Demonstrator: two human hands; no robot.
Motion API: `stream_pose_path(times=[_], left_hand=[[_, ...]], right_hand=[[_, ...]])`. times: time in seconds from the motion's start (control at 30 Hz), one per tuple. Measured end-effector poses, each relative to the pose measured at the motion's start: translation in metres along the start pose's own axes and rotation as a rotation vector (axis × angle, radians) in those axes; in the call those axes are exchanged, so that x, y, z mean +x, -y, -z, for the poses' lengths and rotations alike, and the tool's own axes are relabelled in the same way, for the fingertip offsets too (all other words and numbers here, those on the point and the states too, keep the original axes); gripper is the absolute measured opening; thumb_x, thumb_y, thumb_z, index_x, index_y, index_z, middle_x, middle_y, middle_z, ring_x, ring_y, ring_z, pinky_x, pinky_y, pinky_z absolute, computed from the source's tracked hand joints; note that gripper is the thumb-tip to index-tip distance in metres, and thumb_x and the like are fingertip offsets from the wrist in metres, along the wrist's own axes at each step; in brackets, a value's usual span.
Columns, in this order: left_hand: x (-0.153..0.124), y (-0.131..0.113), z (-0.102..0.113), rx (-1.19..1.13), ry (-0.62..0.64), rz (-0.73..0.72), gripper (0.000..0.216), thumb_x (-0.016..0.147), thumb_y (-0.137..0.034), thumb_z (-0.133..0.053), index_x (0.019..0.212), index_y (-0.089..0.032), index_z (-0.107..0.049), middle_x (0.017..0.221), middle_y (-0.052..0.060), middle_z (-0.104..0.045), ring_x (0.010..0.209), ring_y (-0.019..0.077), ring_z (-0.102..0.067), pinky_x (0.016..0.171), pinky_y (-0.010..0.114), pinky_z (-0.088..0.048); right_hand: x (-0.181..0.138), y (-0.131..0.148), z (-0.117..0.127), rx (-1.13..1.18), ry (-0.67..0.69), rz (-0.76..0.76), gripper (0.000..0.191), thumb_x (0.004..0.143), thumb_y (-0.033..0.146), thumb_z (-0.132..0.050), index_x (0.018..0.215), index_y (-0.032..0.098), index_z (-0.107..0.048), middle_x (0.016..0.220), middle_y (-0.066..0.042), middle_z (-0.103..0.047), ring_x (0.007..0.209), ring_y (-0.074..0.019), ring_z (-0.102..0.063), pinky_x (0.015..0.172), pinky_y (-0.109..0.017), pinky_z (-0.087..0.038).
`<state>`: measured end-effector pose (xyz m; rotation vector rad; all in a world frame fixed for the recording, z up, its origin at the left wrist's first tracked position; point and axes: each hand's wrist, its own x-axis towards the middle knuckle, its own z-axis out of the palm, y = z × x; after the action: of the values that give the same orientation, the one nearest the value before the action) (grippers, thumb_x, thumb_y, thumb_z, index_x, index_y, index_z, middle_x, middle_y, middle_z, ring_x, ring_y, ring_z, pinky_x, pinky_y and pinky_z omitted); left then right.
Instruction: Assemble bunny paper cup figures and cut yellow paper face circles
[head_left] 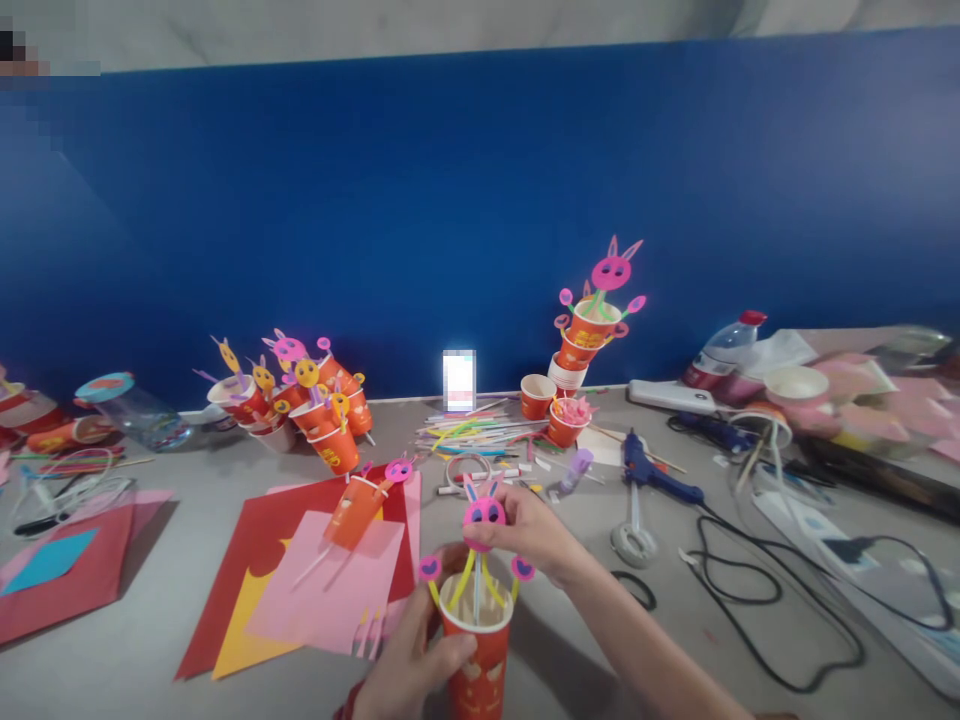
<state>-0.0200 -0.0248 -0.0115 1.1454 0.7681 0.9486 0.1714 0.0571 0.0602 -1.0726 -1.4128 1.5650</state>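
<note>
My left hand (420, 645) is wrapped round an orange-red paper cup (480, 670) with a white rim, upright near the table's front edge. Above its mouth stands a pink paper bunny head (484, 522) with ears and eyes. My right hand (529, 525) pinches the head at its right side. Yellow strips and a pale stick run from the head down into the cup. Two small pink ovals (430, 569) with dark centres stick out on yellow stems at either side of the rim. The stick's lower end is hidden inside the cup.
Left lie coloured paper sheets (330, 580) with a finished cup figure (356, 510) on top. More cup figures (330, 450) cluster behind. A blue glue gun (660, 478), tape roll (634, 543), black cord (787, 600) and power strip (885, 590) lie right. Thin sticks (465, 430) are piled by the blue wall.
</note>
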Motion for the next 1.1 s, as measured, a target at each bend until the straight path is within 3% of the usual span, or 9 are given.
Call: stream_pose_path(times=[0.27, 0.47, 0.67, 0.9, 1.1], left_hand=[[0.000, -0.003, -0.003, 0.028, -0.016, -0.019, 0.077, 0.080, -0.052, -0.070, 0.145, -0.020, -0.044, 0.141, 0.016, -0.054, 0.134, 0.0366, -0.045, 0.114, 0.049, -0.034], [-0.002, 0.001, 0.001, 0.032, -0.052, 0.012, 0.076, 0.077, -0.049, -0.074, 0.143, -0.022, -0.048, 0.139, 0.015, -0.057, 0.138, 0.0368, -0.042, 0.115, 0.050, -0.032], [-0.002, 0.001, 0.000, 0.024, -0.030, 0.005, 0.074, 0.080, -0.048, -0.071, 0.145, -0.022, -0.046, 0.142, 0.016, -0.054, 0.135, 0.0364, -0.045, 0.115, 0.050, -0.032], [-0.003, 0.005, 0.005, -0.009, -0.080, -0.016, 0.076, 0.078, -0.043, -0.075, 0.145, -0.023, -0.046, 0.145, 0.015, -0.052, 0.141, 0.0383, -0.038, 0.115, 0.050, -0.034], [-0.001, 0.000, -0.006, -0.063, -0.134, 0.013, 0.075, 0.075, -0.043, -0.077, 0.142, -0.024, -0.050, 0.142, 0.014, -0.056, 0.136, 0.0381, -0.045, 0.112, 0.048, -0.039]], right_hand=[[0.002, 0.000, -0.005, -0.061, -0.129, 0.030, 0.025, 0.066, 0.041, -0.081, 0.067, 0.018, -0.071, 0.060, 0.001, -0.062, 0.056, -0.0133, -0.051, 0.055, -0.025, -0.041], [0.000, 0.008, -0.004, -0.197, 0.010, 0.025, 0.028, 0.066, 0.038, -0.081, 0.058, 0.018, -0.063, 0.054, 0.005, -0.049, 0.054, -0.0104, -0.039, 0.051, -0.023, -0.032], [0.000, 0.007, -0.007, -0.214, -0.091, 0.076, 0.031, 0.065, 0.035, -0.079, 0.053, 0.019, -0.057, 0.053, 0.004, -0.046, 0.053, -0.0107, -0.037, 0.050, -0.024, -0.032], [-0.001, 0.006, -0.004, -0.147, 0.003, 0.016, 0.032, 0.066, 0.043, -0.080, 0.068, 0.016, -0.063, 0.060, 0.004, -0.051, 0.057, -0.0104, -0.041, 0.051, -0.021, -0.034], [-0.001, 0.003, -0.004, -0.178, -0.035, 0.028, 0.034, 0.065, 0.043, -0.079, 0.059, 0.015, -0.061, 0.057, 0.003, -0.048, 0.056, -0.0105, -0.039, 0.053, -0.023, -0.035]])
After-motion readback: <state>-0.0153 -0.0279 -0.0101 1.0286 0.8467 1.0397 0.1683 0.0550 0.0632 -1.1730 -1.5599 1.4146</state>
